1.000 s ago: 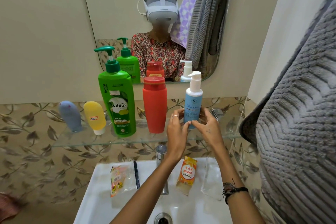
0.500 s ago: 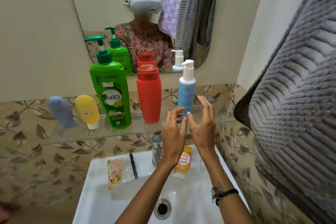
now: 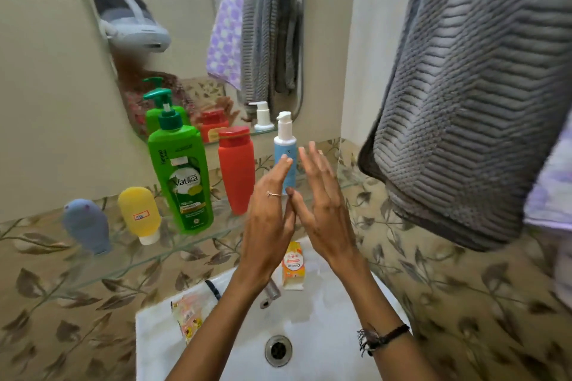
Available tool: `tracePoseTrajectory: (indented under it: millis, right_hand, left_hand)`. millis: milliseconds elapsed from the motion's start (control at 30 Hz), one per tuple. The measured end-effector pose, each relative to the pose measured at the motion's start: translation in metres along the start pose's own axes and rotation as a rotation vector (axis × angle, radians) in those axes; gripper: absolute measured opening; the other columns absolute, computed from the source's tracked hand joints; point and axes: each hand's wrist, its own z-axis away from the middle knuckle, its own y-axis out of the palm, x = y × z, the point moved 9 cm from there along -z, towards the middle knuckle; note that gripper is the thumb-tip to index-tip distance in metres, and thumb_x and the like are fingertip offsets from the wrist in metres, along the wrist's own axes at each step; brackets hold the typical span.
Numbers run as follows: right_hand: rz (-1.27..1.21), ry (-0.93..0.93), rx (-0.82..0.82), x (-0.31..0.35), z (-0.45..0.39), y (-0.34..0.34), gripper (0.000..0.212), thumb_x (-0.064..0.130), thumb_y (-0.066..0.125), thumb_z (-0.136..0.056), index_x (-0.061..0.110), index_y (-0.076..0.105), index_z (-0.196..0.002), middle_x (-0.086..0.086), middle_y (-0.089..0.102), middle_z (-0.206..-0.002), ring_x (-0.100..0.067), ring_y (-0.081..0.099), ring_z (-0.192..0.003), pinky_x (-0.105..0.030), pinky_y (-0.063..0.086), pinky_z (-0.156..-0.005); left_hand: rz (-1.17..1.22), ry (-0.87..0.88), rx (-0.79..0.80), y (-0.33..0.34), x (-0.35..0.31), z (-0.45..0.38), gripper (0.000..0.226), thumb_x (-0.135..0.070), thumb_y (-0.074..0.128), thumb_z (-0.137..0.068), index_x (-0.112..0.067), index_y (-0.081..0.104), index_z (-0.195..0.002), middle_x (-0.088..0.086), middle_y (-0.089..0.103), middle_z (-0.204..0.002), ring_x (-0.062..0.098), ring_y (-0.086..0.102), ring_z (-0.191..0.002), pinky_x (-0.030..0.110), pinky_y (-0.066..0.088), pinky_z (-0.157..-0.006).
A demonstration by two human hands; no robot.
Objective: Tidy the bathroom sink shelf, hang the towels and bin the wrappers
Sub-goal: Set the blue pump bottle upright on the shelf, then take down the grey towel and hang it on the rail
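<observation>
On the glass shelf [image 3: 130,260] stand a grey-blue tube [image 3: 88,226], a yellow tube [image 3: 140,213], a green pump bottle [image 3: 181,176], a red bottle [image 3: 236,170] and a blue pump bottle [image 3: 284,151]. My left hand [image 3: 267,226] and my right hand [image 3: 322,210] hover just in front of the blue bottle, fingers straight, holding nothing. An orange wrapper [image 3: 293,266] and a clear wrapper [image 3: 188,312] lie on the white sink [image 3: 328,318]. A grey towel [image 3: 470,96] hangs at the right, with a lilac towel [image 3: 551,195] behind it.
A chrome tap [image 3: 270,292] stands at the sink's back edge below my left wrist. The drain [image 3: 278,349] is in the basin's middle. A mirror [image 3: 192,25] above the shelf reflects the towels and bottles. Leaf-patterned tiles surround the sink.
Both hands have let go of the blue pump bottle and drawn back from it, fingers straightening. The camera has tilted and moved closer to the sink.
</observation>
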Motion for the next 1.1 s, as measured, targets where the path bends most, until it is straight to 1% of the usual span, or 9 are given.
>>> tracePoseTrajectory:
  millis: [100,233,433,567,700,867,1000,1067,1100]
  right_hand:
    - [0.086,-0.048,-0.034,0.025,0.005,-0.037,0.059,0.016,0.05,-0.088,0.012,0.03,-0.143,-0.004,0.024,-0.153,-0.011,0.019,-0.141,-0.036,0.02,-0.117]
    - [0.252,-0.045,-0.133,0.043,0.002,-0.103,0.061,0.016,0.054,-0.086,0.014,0.031,-0.142,-0.008,0.031,-0.151,-0.019,0.027,-0.14,-0.031,0.02,-0.117]
    - [0.404,0.007,-0.245,0.047,-0.029,-0.19,0.062,0.016,0.055,-0.087,0.01,0.03,-0.143,-0.009,0.025,-0.154,-0.015,0.02,-0.142,-0.025,0.014,-0.117]
    - [0.444,0.104,-0.371,0.032,-0.058,-0.235,0.067,0.017,0.057,-0.089,0.01,0.024,-0.146,-0.008,0.017,-0.156,-0.017,0.015,-0.144,-0.024,0.011,-0.117]
    - [0.419,0.22,-0.48,0.016,-0.083,-0.271,0.076,0.02,0.06,-0.087,0.002,0.017,-0.146,-0.016,0.016,-0.155,-0.023,0.013,-0.145,-0.033,0.01,-0.119]
    - [0.305,0.255,-0.583,0.011,-0.124,-0.306,0.08,0.033,0.065,-0.082,0.002,0.024,-0.144,-0.014,0.025,-0.153,-0.021,0.021,-0.143,-0.034,0.014,-0.118]
    - [0.198,0.398,-0.605,-0.003,-0.161,-0.316,0.094,0.049,0.066,-0.076,-0.006,0.026,-0.14,-0.022,0.031,-0.148,-0.028,0.027,-0.14,-0.034,0.016,-0.117]
    - [0.144,0.449,-0.571,-0.01,-0.171,-0.313,0.087,0.049,0.063,-0.078,-0.006,0.031,-0.137,-0.021,0.037,-0.145,-0.029,0.032,-0.137,-0.036,0.018,-0.117]
    - [0.114,0.446,-0.587,-0.015,-0.173,-0.31,0.075,0.044,0.061,-0.082,-0.003,0.036,-0.135,-0.017,0.043,-0.143,-0.026,0.037,-0.135,-0.035,0.022,-0.116]
  left_hand:
    - [0.071,0.098,0.015,-0.007,-0.033,-0.009,0.067,0.008,0.057,-0.082,-0.016,0.031,-0.139,-0.002,0.036,-0.14,0.009,0.035,-0.131,0.025,0.029,-0.11]
    - [0.196,0.203,0.089,0.003,-0.083,-0.025,0.065,0.005,0.056,-0.082,-0.014,0.032,-0.14,-0.002,0.032,-0.145,0.01,0.033,-0.133,0.025,0.025,-0.112]
    - [0.237,0.325,0.161,0.024,-0.147,-0.068,0.064,-0.007,0.058,-0.086,-0.019,0.03,-0.143,0.001,0.031,-0.15,0.019,0.03,-0.137,0.034,0.024,-0.115]
    - [0.279,0.317,0.223,0.044,-0.171,-0.113,0.065,-0.013,0.059,-0.087,-0.023,0.029,-0.144,0.002,0.029,-0.153,0.016,0.022,-0.14,0.031,0.018,-0.115]
    - [0.316,0.308,0.253,0.063,-0.189,-0.163,0.058,-0.023,0.054,-0.092,-0.029,0.029,-0.144,0.001,0.027,-0.154,0.018,0.02,-0.141,0.034,0.019,-0.115]
    - [0.321,0.328,0.224,0.071,-0.215,-0.21,0.048,-0.03,0.047,-0.096,-0.031,0.033,-0.142,0.002,0.026,-0.154,0.018,0.019,-0.142,0.03,0.015,-0.113]
    - [0.386,0.373,0.105,0.056,-0.238,-0.232,0.04,-0.018,0.042,-0.097,-0.022,0.042,-0.137,0.004,0.04,-0.147,0.016,0.031,-0.137,0.031,0.022,-0.115]
    - [0.363,0.432,0.062,0.05,-0.252,-0.237,0.046,-0.004,0.041,-0.092,-0.018,0.047,-0.135,0.006,0.043,-0.144,0.016,0.035,-0.134,0.023,0.02,-0.111]
    - [0.342,0.458,0.059,0.05,-0.259,-0.238,0.051,0.002,0.041,-0.088,-0.017,0.048,-0.134,0.007,0.044,-0.144,0.017,0.036,-0.133,0.018,0.019,-0.109]
